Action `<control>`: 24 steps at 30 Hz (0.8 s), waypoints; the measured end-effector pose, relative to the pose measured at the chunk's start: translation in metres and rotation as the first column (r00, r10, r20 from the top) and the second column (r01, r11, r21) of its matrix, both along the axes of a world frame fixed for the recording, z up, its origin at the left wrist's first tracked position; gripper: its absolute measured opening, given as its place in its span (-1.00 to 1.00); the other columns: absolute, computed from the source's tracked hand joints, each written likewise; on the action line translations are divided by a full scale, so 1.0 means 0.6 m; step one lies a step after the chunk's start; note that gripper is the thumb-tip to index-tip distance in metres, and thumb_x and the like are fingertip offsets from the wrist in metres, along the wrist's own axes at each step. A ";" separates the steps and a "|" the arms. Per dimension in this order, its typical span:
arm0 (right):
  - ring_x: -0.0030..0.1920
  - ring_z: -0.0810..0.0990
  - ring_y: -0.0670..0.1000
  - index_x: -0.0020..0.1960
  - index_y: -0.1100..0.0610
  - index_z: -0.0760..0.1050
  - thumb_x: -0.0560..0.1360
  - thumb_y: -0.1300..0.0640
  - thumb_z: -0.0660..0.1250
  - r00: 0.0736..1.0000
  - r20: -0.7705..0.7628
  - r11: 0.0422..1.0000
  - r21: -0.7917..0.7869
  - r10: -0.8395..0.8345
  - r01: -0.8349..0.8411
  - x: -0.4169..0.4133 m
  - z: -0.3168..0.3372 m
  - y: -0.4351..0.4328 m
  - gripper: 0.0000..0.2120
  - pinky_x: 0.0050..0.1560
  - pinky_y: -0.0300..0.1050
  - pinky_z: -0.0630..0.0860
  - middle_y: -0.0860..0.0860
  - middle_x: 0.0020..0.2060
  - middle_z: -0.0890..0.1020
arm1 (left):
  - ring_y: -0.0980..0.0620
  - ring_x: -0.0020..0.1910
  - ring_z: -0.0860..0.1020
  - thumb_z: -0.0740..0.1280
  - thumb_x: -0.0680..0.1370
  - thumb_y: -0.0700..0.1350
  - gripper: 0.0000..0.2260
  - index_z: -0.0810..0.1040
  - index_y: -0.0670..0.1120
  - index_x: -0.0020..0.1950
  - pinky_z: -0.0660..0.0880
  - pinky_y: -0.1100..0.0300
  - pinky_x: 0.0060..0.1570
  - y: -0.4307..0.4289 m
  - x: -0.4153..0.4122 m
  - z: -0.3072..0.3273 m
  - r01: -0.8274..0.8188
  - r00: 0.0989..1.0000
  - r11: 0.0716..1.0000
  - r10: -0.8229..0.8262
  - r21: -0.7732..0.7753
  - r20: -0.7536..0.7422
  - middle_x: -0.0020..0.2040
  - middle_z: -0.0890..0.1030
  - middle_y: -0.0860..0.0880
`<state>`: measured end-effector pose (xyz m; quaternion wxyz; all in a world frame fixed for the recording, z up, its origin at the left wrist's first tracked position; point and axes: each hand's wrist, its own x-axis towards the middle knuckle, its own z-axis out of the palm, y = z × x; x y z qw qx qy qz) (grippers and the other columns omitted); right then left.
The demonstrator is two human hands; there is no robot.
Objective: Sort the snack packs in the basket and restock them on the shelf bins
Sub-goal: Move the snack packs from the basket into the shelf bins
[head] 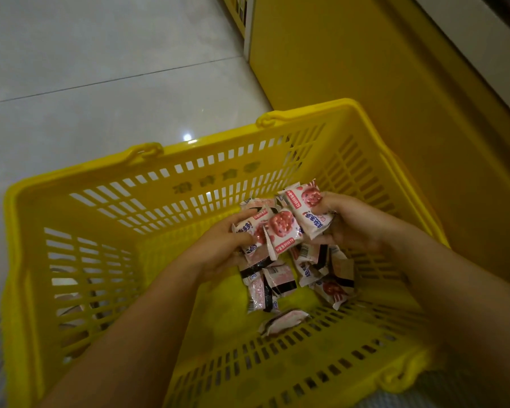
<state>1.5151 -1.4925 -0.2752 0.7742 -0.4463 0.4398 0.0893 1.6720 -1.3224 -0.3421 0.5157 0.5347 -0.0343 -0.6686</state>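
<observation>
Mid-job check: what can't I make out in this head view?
- Shelf bins: beyond the frame edges; only the yellow shelf unit shows.
- Count of held snack packs: fingers of the left hand and right hand cover them, head view.
- In the basket, loose packs: partly under the hands; print too small.

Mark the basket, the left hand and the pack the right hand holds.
basket [218, 144]: head view, far rim.
left hand [218, 250]: head view, back of hand.
pack [308, 209]: head view, printed front, gripped by right hand [351, 228].

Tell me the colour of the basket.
Bright yellow; the basket shows best in the head view.
</observation>
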 end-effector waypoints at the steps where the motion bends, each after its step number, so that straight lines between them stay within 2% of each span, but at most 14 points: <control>1: -0.08 0.70 0.09 0.13 0.15 0.39 0.46 0.31 0.25 0.999 0.012 0.999 -0.016 -0.036 0.036 0.004 0.000 0.004 -0.73 -0.18 -0.04 0.64 0.15 -0.04 0.66 | -0.05 -0.03 0.67 0.28 0.52 -0.40 -0.56 0.49 0.03 0.29 0.60 0.15 -0.25 -0.003 -0.001 0.005 -0.040 0.999 0.999 0.040 -0.019 -0.005 0.08 0.66 -0.19; 5: -0.04 0.70 0.14 0.22 0.11 0.40 0.51 0.37 0.24 0.987 0.092 0.991 0.001 -0.134 0.134 0.011 0.001 0.009 -0.67 -0.21 -0.04 0.63 0.18 0.01 0.67 | -0.03 -0.04 0.66 0.23 0.59 -0.26 -0.72 0.45 -0.13 0.30 0.58 0.18 -0.23 -0.019 -0.005 0.022 -0.200 0.980 0.978 0.201 -0.060 0.004 0.05 0.67 -0.17; 7: -0.06 0.70 0.13 0.20 0.12 0.40 0.46 0.38 0.28 0.984 0.125 0.992 0.026 -0.126 0.123 0.013 0.006 0.011 -0.64 -0.22 -0.05 0.63 0.14 -0.07 0.71 | -0.04 -0.01 0.65 0.20 0.62 -0.18 -0.74 0.43 -0.13 0.31 0.59 0.11 -0.18 -0.024 -0.009 0.028 -0.260 0.965 0.963 0.257 -0.073 -0.049 0.06 0.67 -0.16; 9: -0.07 0.70 0.12 0.18 0.12 0.41 0.39 0.36 0.33 0.980 0.151 0.991 0.036 -0.133 0.129 0.016 0.010 0.019 -0.60 -0.22 -0.06 0.63 0.11 -0.11 0.72 | -0.07 0.04 0.65 0.28 0.58 -0.06 -0.69 0.44 -0.11 0.30 0.61 0.03 -0.12 -0.027 -0.017 0.037 -0.286 0.955 0.953 0.275 -0.103 -0.111 0.09 0.66 -0.15; 11: -0.06 0.70 0.10 0.19 0.13 0.42 0.34 0.32 0.36 0.972 0.167 0.986 0.048 -0.166 0.160 0.020 0.007 0.025 -0.57 -0.20 -0.07 0.63 0.11 -0.09 0.71 | -0.07 0.03 0.66 0.40 0.48 -0.09 -0.60 0.44 -0.09 0.29 0.61 0.05 -0.13 -0.032 -0.025 0.041 -0.322 0.943 0.938 0.305 -0.132 -0.131 0.10 0.65 -0.14; 13: -0.05 0.70 0.06 0.17 0.14 0.44 0.40 0.33 0.35 0.988 0.117 0.994 -0.019 -0.103 0.106 0.024 0.009 0.029 -0.65 -0.18 -0.11 0.62 0.09 -0.07 0.71 | -0.05 -0.03 0.68 0.41 0.48 -0.23 -0.59 0.42 -0.06 0.30 0.61 0.12 -0.18 -0.037 -0.028 0.043 -0.344 0.939 0.928 0.336 -0.147 -0.072 0.12 0.63 -0.15; 14: -0.07 0.70 -0.01 0.14 0.12 0.46 0.44 0.32 0.35 0.999 0.054 0.990 -0.141 0.003 0.005 0.024 0.014 0.027 -0.70 -0.17 -0.16 0.61 0.07 -0.06 0.70 | -0.05 -0.06 0.68 0.40 0.49 -0.27 -0.59 0.41 -0.04 0.30 0.61 0.15 -0.21 -0.038 -0.026 0.044 -0.317 0.946 0.936 0.323 -0.155 0.012 0.12 0.62 -0.15; 15: -0.12 0.69 -0.11 0.10 0.06 0.47 0.47 0.29 0.35 0.989 -0.034 0.943 -0.301 0.140 -0.144 0.022 0.021 0.022 -0.75 -0.20 -0.27 0.59 0.03 -0.06 0.69 | -0.04 -0.07 0.69 0.40 0.50 -0.27 -0.58 0.41 -0.02 0.30 0.61 0.16 -0.21 -0.039 -0.022 0.044 -0.263 0.951 0.951 0.284 -0.165 0.120 0.11 0.62 -0.14; 17: -0.21 0.63 -0.30 0.02 -0.06 0.46 0.48 0.24 0.39 0.921 -0.177 0.761 -0.521 0.347 -0.386 0.023 0.035 0.015 -0.75 -0.31 -0.46 0.49 -0.09 -0.08 0.65 | -0.03 -0.08 0.69 0.43 0.48 -0.26 -0.57 0.42 0.05 0.26 0.62 0.15 -0.21 -0.037 -0.010 0.045 -0.114 0.936 0.975 0.169 -0.189 0.309 0.08 0.62 -0.10; 18: -0.20 0.61 -0.34 0.02 -0.08 0.45 0.48 0.23 0.40 0.892 -0.196 0.700 -0.559 0.409 -0.444 0.023 0.038 0.013 -0.74 -0.31 -0.49 0.47 -0.13 -0.08 0.63 | -0.01 -0.08 0.68 0.44 0.47 -0.26 -0.58 0.43 0.08 0.23 0.62 0.17 -0.22 -0.035 -0.004 0.045 -0.050 0.928 0.979 0.118 -0.197 0.352 0.06 0.63 -0.08; 20: -0.10 0.62 -0.30 0.09 -0.05 0.47 0.47 0.19 0.42 0.859 -0.190 0.667 -0.559 0.476 -0.493 0.025 0.037 0.015 -0.74 -0.17 -0.46 0.50 -0.14 -0.04 0.64 | 0.00 -0.08 0.68 0.45 0.46 -0.25 -0.61 0.46 0.11 0.15 0.60 0.22 -0.24 -0.033 0.005 0.047 0.037 0.930 0.977 0.043 -0.208 0.365 -0.02 0.66 -0.03; 24: 0.08 0.62 -0.14 0.23 -0.01 0.48 0.43 -0.05 0.40 0.879 -0.127 0.753 -0.469 0.460 -0.462 0.028 0.032 0.024 -0.60 0.13 -0.18 0.49 -0.11 0.07 0.65 | 0.02 -0.08 0.68 0.45 0.47 -0.15 -0.70 0.46 0.05 0.13 0.62 0.18 -0.17 -0.031 0.006 0.048 0.066 0.910 0.981 0.015 -0.181 0.415 -0.06 0.69 0.03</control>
